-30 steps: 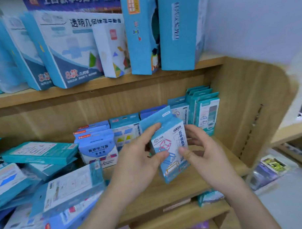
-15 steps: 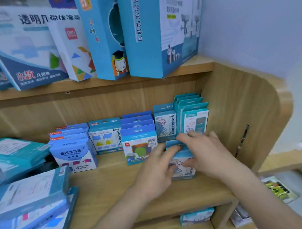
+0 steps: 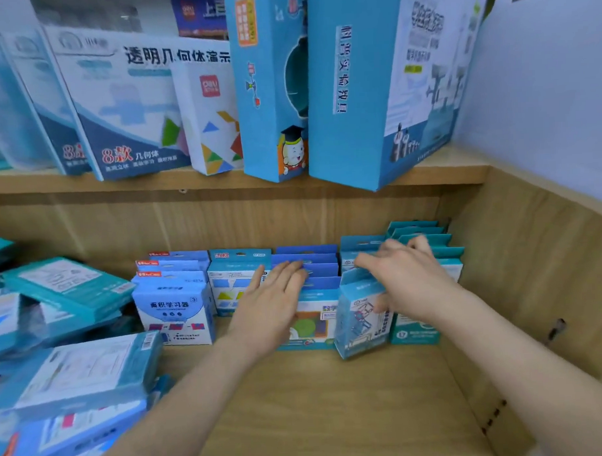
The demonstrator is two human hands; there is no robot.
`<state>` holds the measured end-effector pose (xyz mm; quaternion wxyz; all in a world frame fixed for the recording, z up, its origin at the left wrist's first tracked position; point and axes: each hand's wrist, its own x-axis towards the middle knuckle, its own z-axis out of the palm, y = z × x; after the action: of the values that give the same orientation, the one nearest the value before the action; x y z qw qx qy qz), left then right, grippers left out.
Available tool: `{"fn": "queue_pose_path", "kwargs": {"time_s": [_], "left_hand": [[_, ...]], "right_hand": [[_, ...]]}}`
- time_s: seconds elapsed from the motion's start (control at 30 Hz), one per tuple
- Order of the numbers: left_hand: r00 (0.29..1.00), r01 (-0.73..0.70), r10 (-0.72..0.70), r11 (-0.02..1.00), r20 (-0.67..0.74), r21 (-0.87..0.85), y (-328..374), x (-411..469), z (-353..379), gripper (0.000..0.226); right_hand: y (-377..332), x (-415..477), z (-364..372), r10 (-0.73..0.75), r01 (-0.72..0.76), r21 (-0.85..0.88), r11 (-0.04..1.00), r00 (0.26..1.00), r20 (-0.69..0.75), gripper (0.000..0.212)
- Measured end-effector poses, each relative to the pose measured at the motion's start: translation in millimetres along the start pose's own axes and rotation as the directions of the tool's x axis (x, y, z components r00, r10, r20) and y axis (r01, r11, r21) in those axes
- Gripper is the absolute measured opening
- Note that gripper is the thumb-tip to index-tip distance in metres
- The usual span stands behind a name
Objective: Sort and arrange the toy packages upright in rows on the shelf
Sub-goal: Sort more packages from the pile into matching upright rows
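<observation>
A light blue toy package (image 3: 359, 323) stands nearly upright on the wooden shelf board (image 3: 315, 398), in front of a row of similar packs. My right hand (image 3: 410, 282) holds it at the top, thumb on its front and fingers reaching over its back. My left hand (image 3: 271, 307) lies flat with straight fingers on the tops of the dark blue row, whose front pack (image 3: 311, 324) shows a green circle. A white-and-blue row (image 3: 174, 314) stands further left, and a teal row (image 3: 416, 333) at the far right.
A loose pile of teal and blue packages (image 3: 76, 368) lies flat at the left. Large blue boxes (image 3: 356, 89) stand on the upper shelf. The wooden side wall (image 3: 533, 271) closes the shelf on the right. Bare board lies in front of the rows.
Both hands carried the light blue package from mid-air down onto the shelf. My left hand has since let go of it and moved left onto the dark blue row.
</observation>
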<state>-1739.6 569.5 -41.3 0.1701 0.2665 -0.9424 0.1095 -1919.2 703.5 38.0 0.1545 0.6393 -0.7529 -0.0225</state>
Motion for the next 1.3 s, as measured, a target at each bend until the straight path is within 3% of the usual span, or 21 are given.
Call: {"fn": "queue_pose_path", "kwargs": {"time_s": [0.2,0.57,0.67,0.73,0.77,0.83,0.93,1.07,1.2,1.3], "left_hand": [[1.0,-0.014,0.014,0.996,-0.01,-0.085,-2,-2,0,0.078],[0.997,-0.027,0.019,0.993,-0.075,-0.113,9,-1,-7,0.082],[0.984,-0.096,0.086,0.994,-0.154,-0.059,30,19,-13,0.076],[0.975,-0.11,0.101,0.993,-0.198,-0.034,47,39,-10,0.065],[0.975,-0.096,0.089,0.995,-0.204,-0.026,55,48,-9,0.06],[0.984,-0.051,0.057,0.998,-0.168,0.043,67,65,-7,0.053],[0.992,0.043,-0.026,0.989,-0.122,0.139,75,82,-3,0.05],[0.992,0.099,-0.082,0.979,-0.1,0.18,80,92,5,0.056],[0.998,-0.019,0.029,0.984,-0.056,0.178,83,94,-2,0.051],[0.999,-0.007,0.011,0.992,0.033,-0.126,65,89,-17,0.053]], "right_hand": [[10,5,1,0.021,-0.02,-0.031,0.999,0.999,0.031,0.061],[12,26,34,0.089,-0.099,-0.12,0.988,0.992,-0.087,0.069],[12,11,34,0.149,-0.147,0.03,0.989,0.946,-0.286,0.073],[11,-10,41,0.332,-0.233,0.261,0.937,0.825,-0.458,0.061],[9,-22,46,0.437,-0.263,0.392,0.882,0.768,-0.468,0.05],[3,-41,63,0.575,-0.335,0.572,0.749,0.757,-0.31,0.027],[-2,-50,92,0.593,-0.455,0.603,0.655,0.805,-0.037,0.019],[1,-43,96,0.62,-0.479,0.633,0.608,0.785,-0.001,0.024],[5,-42,93,0.611,-0.511,0.613,0.603,0.79,0.057,0.022],[6,-46,90,0.599,-0.478,0.645,0.596,0.8,0.038,0.024]]}}
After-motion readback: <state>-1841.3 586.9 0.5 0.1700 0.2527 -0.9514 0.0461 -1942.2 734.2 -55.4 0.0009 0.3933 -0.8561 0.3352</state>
